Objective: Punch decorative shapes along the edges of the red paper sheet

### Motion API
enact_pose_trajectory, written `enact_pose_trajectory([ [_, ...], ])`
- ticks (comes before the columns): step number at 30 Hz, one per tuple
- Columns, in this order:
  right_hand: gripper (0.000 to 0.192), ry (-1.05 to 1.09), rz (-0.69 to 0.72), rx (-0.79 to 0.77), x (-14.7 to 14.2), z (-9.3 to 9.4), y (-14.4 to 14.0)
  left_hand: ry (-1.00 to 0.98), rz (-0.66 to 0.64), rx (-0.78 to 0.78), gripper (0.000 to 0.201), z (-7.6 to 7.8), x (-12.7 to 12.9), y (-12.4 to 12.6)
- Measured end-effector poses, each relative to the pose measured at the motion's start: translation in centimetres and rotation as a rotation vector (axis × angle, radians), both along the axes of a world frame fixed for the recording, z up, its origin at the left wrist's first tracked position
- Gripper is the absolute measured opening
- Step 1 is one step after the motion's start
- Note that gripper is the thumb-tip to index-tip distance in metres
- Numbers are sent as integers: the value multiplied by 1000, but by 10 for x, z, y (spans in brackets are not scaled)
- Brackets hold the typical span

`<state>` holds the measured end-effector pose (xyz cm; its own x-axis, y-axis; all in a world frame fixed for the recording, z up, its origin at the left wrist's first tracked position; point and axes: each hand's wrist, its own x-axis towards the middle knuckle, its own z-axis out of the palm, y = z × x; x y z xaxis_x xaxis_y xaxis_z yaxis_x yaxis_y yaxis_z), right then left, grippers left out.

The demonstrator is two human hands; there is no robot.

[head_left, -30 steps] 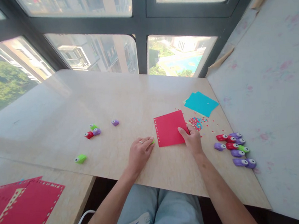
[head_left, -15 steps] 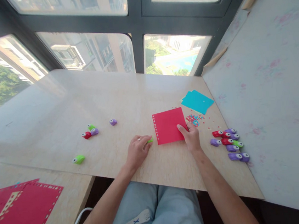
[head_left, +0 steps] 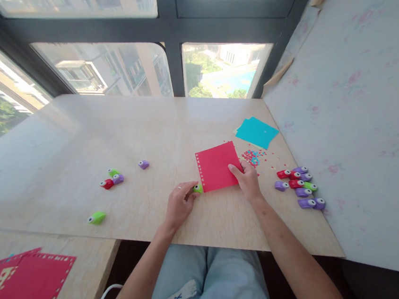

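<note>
A red square of paper (head_left: 217,165) lies flat on the wooden table (head_left: 140,127), with a row of punched holes down its left edge. My left hand (head_left: 179,205) grips a small green punch (head_left: 198,188) at the paper's lower left corner. My right hand (head_left: 247,178) presses on the paper's lower right corner, thumb on top of the sheet.
Several red, purple and green punches (head_left: 299,187) cluster right of my right hand. Paper confetti (head_left: 252,157) and turquoise sheets (head_left: 256,132) lie beyond the red paper. More punches (head_left: 112,178) and a lone green punch (head_left: 96,218) sit left. Punched red sheets (head_left: 25,291) lie lower left.
My left hand has slid the green punch right, up against the lower left corner of the red paper. My right hand stays on the paper. The camera has shifted slightly.
</note>
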<state>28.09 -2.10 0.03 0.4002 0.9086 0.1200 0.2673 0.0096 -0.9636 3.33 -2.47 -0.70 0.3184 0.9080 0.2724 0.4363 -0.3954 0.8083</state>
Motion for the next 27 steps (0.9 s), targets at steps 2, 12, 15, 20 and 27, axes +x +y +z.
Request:
enact_pose_trajectory([
  [2,28,14,1,5,-1,1,0,-11,19,-9,23,1,2,-1],
  [12,23,-78,-21,24,-4,7,-2,-126,72,-175,20,8,2,-1],
  [15,24,-71,-33,9,-3,6,-2,-134,84,-192,19,9,3,-2],
  [20,23,-35,-35,-1,-3,4,-1,-140,75,-185,20,9,3,-2],
  [27,25,-3,-18,8,-2,-1,-1,-138,70,-172,21,6,2,-1],
])
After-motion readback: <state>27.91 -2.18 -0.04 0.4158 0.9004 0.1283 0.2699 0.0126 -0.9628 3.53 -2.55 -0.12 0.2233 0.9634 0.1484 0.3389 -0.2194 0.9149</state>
